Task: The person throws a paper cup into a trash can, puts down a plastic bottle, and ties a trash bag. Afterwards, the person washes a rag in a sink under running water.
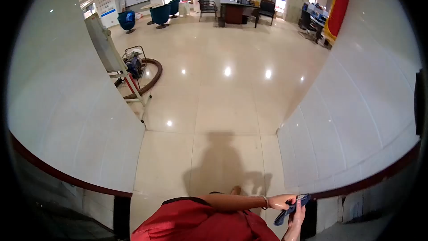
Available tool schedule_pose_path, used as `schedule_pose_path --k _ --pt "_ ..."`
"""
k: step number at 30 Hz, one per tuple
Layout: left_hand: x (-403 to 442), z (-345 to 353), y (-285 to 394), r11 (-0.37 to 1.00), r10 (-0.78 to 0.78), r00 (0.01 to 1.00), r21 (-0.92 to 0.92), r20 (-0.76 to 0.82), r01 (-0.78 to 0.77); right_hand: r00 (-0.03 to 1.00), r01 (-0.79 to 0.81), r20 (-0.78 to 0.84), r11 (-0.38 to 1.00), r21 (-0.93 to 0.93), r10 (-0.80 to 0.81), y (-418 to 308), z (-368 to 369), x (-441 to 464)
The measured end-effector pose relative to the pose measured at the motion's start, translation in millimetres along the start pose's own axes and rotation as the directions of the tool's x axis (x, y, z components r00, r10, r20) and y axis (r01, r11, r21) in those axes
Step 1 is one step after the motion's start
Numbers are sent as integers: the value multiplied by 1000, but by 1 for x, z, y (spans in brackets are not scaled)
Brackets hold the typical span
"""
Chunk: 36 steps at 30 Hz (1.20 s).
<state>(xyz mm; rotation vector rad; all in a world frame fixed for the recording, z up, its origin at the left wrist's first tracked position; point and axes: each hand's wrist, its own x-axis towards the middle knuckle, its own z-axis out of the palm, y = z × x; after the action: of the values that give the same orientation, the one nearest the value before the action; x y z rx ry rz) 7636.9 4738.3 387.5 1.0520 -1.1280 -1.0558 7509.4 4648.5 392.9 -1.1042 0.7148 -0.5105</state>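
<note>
A dark blue cloth is bunched between my two hands at the lower right, in front of the right wall's end. My left hand reaches across from the left, a bracelet at its wrist, and its fingers are closed on the cloth. Below and beside it, my right hand is raised with its fingers round the cloth's right part. A small light patch shows at the top of the cloth. Red clothing covers my body at the bottom.
Tiled walls flank the opening on the left and right. A whiteboard stand and a machine with a thick brown hose are beyond the left wall. Farther back are a desk, office chairs and teal chairs.
</note>
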Motion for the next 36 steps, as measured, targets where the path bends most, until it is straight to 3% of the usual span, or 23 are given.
schedule_pose_path --k 2,3,5,7,9,11,13,14,17,19,23,24,25,27,28,29,30,31,32,33,34,35,36 --pt "26 -46 -22 978 -29 999 -206 43 37 1000 4 -19 996 -93 -6 -13 26 48" --pt "34 -68 -24 990 -114 989 -98 -92 105 1000 -27 5 986 -165 28 -18 42 70" --pt "39 -114 -26 967 -182 951 -223 -251 126 991 -25 116 958 -286 60 -28 81 110" --pt "41 -165 12 951 -255 904 79 -344 299 950 15 291 910 -414 117 -22 110 163" --pt "37 -209 13 978 -202 876 -38 -438 206 915 16 356 865 -501 189 -19 146 208" --pt "21 -256 25 981 -193 840 -72 -507 182 808 67 558 912 -405 189 -39 199 233" --pt "1 -301 35 925 -363 732 -319 -576 207 766 115 600 869 -482 231 -38 238 268" --pt "-3 -323 35 927 -359 728 -314 -584 206 729 169 627 816 -553 275 -38 258 286" --pt "-16 -393 20 977 -183 626 -212 -758 30 710 -20 597 859 -512 373 -36 319 322" --pt "-17 -448 18 978 -5 673 136 -740 158 682 -50 610 858 -512 404 -34 350 350" --pt "-2 -536 30 874 -121 651 230 -750 428 674 -150 555 825 -544 488 -26 404 408" --pt "3 -559 31 772 -53 697 413 -715 483 651 -154 559 811 -565 513 -33 421 417" --pt "13 -577 30 776 -55 694 407 -717 482 627 -163 559 793 -587 543 -39 435 426" --pt "37 -607 27 575 149 366 382 -919 724 611 -129 579 790 -600 539 -48 459 441" --pt "49 -627 26 631 40 339 287 -940 721 645 -189 570 829 -526 509 -50 469 452" --pt "61 -643 6 629 97 284 280 -954 725 680 -243 555 862 -446 479 -50 479 462" --pt "69 -663 15 786 -259 361 21 -896 617 684 -272 536 856 -440 494 -50 487 475" --pt "77 -682 26 811 -542 476 -281 -693 513 679 -265 544 855 -445 493 -44 497 491" --pt "88 -689 32 813 -539 472 -285 -698 507 678 -268 554 865 -425 483 -36 502 506" --pt "101 -695 38 871 -477 547 -451 -688 193 677 -274 562 871 -407 475 -33 512 520" --pt "110 -706 39 807 -394 599 -574 -697 -139 642 -215 588 851 -479 492 -31 521 534" --pt "115 -724 35 805 -394 592 -575 -703 -147 635 -215 590 847 -486 499 -32 530 549" --pt "119 -746 32 843 -369 650 -534 -665 -68 637 -34 640 845 -534 430 -38 544 560"
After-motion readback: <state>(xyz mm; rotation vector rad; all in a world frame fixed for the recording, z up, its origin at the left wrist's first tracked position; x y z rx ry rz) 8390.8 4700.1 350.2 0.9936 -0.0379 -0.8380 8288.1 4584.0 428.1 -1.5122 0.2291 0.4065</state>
